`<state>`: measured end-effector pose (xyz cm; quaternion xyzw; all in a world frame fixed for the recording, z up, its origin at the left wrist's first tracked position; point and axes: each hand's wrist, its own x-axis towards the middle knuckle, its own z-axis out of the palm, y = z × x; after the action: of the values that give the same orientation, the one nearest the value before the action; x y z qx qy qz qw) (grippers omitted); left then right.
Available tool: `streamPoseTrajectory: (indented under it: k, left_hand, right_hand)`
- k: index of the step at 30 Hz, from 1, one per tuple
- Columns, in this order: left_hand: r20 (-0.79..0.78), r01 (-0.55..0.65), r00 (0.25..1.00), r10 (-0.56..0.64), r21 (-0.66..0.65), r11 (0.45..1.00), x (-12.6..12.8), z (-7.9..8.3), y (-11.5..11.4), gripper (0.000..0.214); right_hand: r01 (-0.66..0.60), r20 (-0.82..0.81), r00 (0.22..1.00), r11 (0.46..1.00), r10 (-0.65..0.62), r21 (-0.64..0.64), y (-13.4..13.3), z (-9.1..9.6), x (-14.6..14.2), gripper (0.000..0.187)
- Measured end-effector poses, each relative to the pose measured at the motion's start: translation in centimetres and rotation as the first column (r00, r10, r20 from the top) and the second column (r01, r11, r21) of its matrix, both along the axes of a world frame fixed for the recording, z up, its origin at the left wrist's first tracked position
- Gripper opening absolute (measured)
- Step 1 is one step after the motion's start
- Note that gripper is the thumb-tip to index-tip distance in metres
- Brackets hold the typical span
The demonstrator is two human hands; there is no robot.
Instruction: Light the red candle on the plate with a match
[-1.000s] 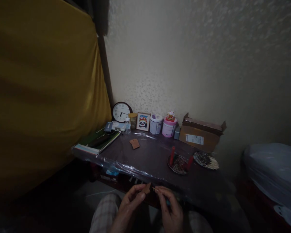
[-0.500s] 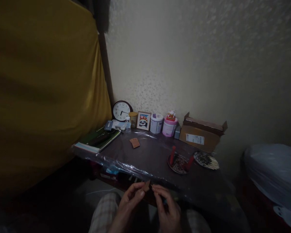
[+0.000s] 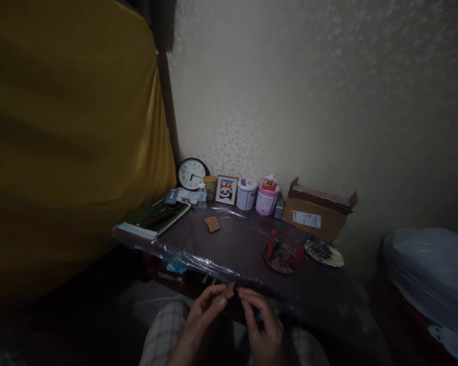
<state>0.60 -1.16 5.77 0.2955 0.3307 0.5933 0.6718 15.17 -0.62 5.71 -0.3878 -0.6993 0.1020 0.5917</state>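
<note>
My left hand (image 3: 204,317) is low in the view, in front of the table's near edge, with its fingers closed on a small brown box (image 3: 229,291). My right hand (image 3: 262,328) is beside it, fingertips pinched together and pressed against the box's right end. What the pinch holds is too small and dark to see. Both hands hover above my checked trouser legs (image 3: 164,333). On the table behind them a round metal dish (image 3: 280,258) carries two red candles (image 3: 270,243).
The dark table (image 3: 236,244) is covered in clear plastic. On it are a second small brown box (image 3: 212,224), a plate of sticks (image 3: 324,252), stacked books (image 3: 152,221), a clock (image 3: 191,174), a panda picture (image 3: 226,190), two tins, and a cardboard box (image 3: 315,211). A yellow curtain (image 3: 61,142) hangs at left and a white bag (image 3: 431,274) lies at right.
My hands have drawn closer together, and the right fingertips now touch the box. A thin pale stick visible between them a second ago no longer shows. The view has shifted slightly.
</note>
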Motion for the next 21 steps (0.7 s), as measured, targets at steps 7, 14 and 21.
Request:
streamPoseTrajectory:
  k: [7,14,21]
  left_hand:
    - [-0.052,-0.006,0.999,0.009,0.043,0.999,-0.2,-0.1,0.0,0.021]
    - [0.036,-0.021,0.999,0.022,-0.010,1.000,-0.1,0.1,0.3,0.019]
    - [0.076,-0.012,0.997,0.013,-0.011,1.000,-0.1,1.1,0.4,0.017]
  right_hand:
    - [0.006,-0.010,1.000,1.000,-0.007,-0.017,0.0,0.1,-0.1,0.018]
    - [0.025,-0.003,1.000,1.000,-0.025,0.001,-0.1,0.6,-0.2,0.015]
    - [0.042,-0.001,0.999,0.996,-0.042,0.080,0.4,1.2,-0.4,0.017]
